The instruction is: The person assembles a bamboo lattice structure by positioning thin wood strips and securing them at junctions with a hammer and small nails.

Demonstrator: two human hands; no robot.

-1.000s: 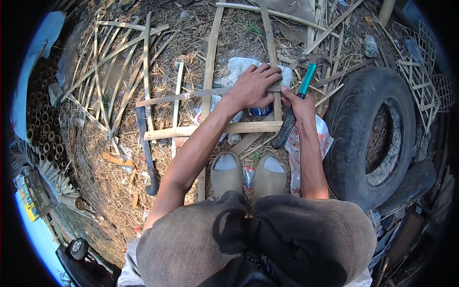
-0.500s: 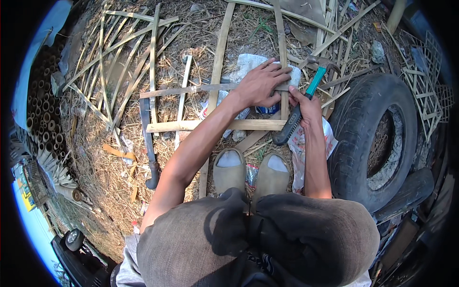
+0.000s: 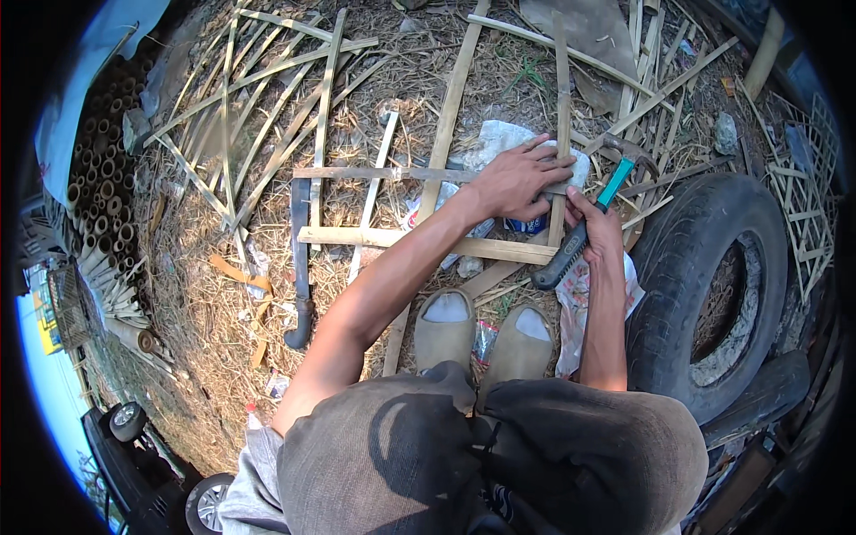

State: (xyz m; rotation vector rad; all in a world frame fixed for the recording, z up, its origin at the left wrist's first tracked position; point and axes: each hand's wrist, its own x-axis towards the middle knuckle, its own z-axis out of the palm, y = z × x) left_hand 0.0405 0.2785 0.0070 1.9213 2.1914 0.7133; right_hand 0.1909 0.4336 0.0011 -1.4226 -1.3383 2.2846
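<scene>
My left hand (image 3: 520, 185) reaches over the crossing of two bamboo strips, its fingers bent over the upright strip (image 3: 562, 89) and its thumb below the cross strip (image 3: 357, 174). My right hand (image 3: 596, 223) is closed around a claw hammer (image 3: 615, 185) with a green and black handle, its head pointing up and away. The right fingertips are at the cross strip's end. Under the crossing lies a white block (image 3: 504, 138), partly covered by my left hand. A thicker bamboo strip (image 3: 428, 242) runs across the frame's near side.
A machete-like blade (image 3: 300, 259) with a dark handle lies at the left. Lattices of bamboo strips (image 3: 232, 107) spread at the far left. A tyre (image 3: 704, 294) stands right of my arm. My sandalled feet (image 3: 443, 334) are close below the frame. Stacked bamboo tubes (image 3: 102, 187) line the left.
The whole view has shifted, so the scene sits lower and more to the right. Both hands keep nearly the same place on the strips, and the hammer stays in my right hand.
</scene>
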